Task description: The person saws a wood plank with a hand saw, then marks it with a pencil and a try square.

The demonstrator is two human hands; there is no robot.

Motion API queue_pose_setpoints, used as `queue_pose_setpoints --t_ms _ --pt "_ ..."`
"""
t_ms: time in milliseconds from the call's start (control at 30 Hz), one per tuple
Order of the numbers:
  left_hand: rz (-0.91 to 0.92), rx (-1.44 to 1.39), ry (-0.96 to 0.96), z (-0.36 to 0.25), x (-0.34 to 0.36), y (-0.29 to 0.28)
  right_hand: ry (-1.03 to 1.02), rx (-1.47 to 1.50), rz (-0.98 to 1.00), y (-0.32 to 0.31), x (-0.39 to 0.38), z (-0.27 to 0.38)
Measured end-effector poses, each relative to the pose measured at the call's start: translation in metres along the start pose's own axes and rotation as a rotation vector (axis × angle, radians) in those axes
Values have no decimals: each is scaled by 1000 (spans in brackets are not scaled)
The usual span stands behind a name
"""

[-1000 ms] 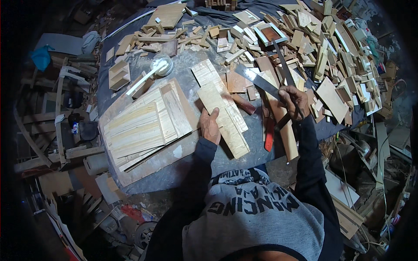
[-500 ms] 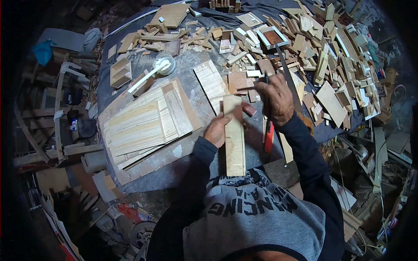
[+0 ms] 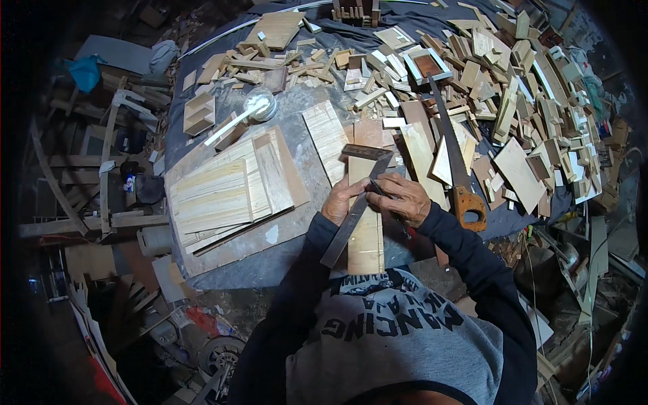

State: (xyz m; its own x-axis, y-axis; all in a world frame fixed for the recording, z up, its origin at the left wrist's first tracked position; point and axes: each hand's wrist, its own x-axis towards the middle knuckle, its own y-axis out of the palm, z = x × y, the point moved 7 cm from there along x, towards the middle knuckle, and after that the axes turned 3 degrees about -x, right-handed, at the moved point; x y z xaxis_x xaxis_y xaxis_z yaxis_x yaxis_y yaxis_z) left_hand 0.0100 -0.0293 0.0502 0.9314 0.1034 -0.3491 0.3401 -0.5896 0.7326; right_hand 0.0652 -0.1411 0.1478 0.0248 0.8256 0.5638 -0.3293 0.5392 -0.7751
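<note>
In front of my chest a narrow, pale wooden board (image 3: 366, 253) points toward me. A dark L-shaped carpenter's square (image 3: 343, 237) lies across it, the long blade slanting down to the left past the board's edge. My left hand (image 3: 339, 200) is closed at the board's left edge, pressing the square against it. My right hand (image 3: 405, 197) is closed over the right side, its fingers pinching a thin, dark, pen-like tool (image 3: 375, 187) whose tip is at the square's blade. Part of that tool is hidden by the fingers.
To the left, flat slatted panels (image 3: 212, 196) are stacked on a larger board, near a tub of white paste (image 3: 260, 104) with a stick across it. A handsaw (image 3: 453, 145) lies to the right. Wood offcuts (image 3: 499, 88) heap across the table's far and right sides.
My right hand has come down and left to the board. The square now lies across the board under both hands. The handsaw's handle, hidden before, shows now.
</note>
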Motion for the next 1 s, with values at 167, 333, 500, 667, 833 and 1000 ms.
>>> queue_pose_setpoints --t_ms 167,333,500,667,833,1000 --pt "28 69 161 -17 3 35 232 202 -283 -28 -18 -22" --pt "-66 205 272 -14 1 50 892 572 -594 -11 -30 -91" --pt "-104 257 254 1 -4 59 881 693 -477 1 -15 -107" --pt "-135 378 225 2 -10 58 822 584 -509 -24 6 -114" --pt "-113 524 226 3 -14 71 790 697 -509 -15 22 -121" --pt "-162 452 215 -2 -18 64 804 708 -431 3 26 -113"
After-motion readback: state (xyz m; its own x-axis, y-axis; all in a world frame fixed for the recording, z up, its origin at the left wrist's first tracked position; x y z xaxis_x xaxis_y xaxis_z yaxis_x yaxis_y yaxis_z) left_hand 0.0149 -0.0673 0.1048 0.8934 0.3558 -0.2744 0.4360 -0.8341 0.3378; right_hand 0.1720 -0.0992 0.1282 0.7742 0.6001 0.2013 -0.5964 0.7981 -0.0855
